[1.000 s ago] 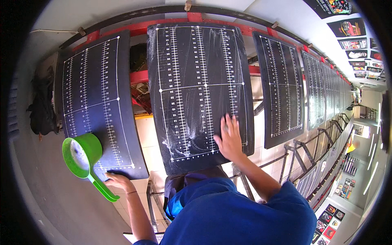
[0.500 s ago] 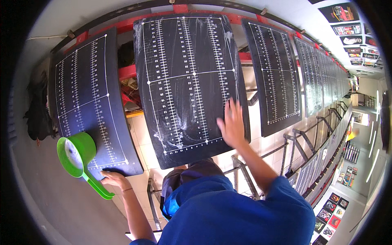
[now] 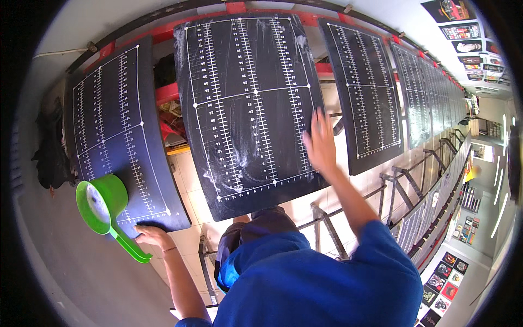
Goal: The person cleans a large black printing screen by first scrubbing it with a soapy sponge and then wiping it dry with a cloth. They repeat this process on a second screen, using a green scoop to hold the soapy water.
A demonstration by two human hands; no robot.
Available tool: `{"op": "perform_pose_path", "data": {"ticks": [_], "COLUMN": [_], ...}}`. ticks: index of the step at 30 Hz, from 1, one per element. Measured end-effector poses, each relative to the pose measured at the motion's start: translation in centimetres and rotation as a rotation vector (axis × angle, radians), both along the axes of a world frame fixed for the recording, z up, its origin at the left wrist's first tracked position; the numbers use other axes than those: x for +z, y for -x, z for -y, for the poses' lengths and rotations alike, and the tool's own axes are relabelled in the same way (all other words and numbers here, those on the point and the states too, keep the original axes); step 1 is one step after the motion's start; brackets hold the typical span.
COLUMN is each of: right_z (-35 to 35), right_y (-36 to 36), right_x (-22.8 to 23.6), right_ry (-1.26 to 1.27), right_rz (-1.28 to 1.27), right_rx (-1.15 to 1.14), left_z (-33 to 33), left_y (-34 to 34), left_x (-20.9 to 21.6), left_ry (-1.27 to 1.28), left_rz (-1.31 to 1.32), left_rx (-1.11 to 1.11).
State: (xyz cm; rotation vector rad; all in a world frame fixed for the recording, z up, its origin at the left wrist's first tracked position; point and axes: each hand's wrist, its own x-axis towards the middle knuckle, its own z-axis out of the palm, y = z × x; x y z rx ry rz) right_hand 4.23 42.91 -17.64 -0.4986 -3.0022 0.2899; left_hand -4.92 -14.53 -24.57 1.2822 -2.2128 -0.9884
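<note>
A large black board (image 3: 283, 136) with white ruled scales lies in front of me, smeared with whitish wet streaks toward its lower left. My right hand (image 3: 321, 144) rests at its right edge, palm down, fingers stretched out, holding nothing. On the left, a second black board (image 3: 111, 158) carries the same scales. My left hand (image 3: 153, 236) grips the near edge of that board, its fingers partly hidden. Beside it, a green dipper (image 3: 117, 199) with whitish liquid inside sits over the board's near left corner, its handle passing close to my fingers.
More ruled boards, the nearest a black board (image 3: 376, 109), run off to the right in a row. Red metal rails (image 3: 166, 94) and black metal frames (image 3: 329, 231) stand around them. Dark cloth (image 3: 52, 155) hangs at the far left. Printed pictures (image 3: 444, 278) cover the right wall.
My right hand has slid right and slightly away from me, to the middle board's edge. The view has shifted a little. My left hand and the dipper stay put.
</note>
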Motion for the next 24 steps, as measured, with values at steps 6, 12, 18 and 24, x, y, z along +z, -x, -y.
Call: {"op": "perform_pose_path", "data": {"ticks": [6, 12, 18, 24], "right_z": [7.2, 21.6, 5.9, 19.8], "right_y": [-11.8, -0.4, -10.2, -6.1], "right_x": [-1.6, 1.3, -1.1, 0.7], "right_ry": [-0.040, 0.209, -0.113, 0.041], "right_rz": [0.059, 0.050, 0.013, 0.097], "right_rx": [-0.217, 0.207, -0.038, -0.035], "left_z": [-2.1, -3.6, -3.6, -2.7], "left_y": [0.5, 1.0, 0.7, 1.0], "left_x": [-0.5, 0.8, 2.4, 0.9], "left_ry": [0.027, 0.121, 0.099, 0.075], "left_rz": [-0.171, -0.079, 0.003, -0.067], "left_rx": [-0.065, -0.078, -0.036, -0.058]}}
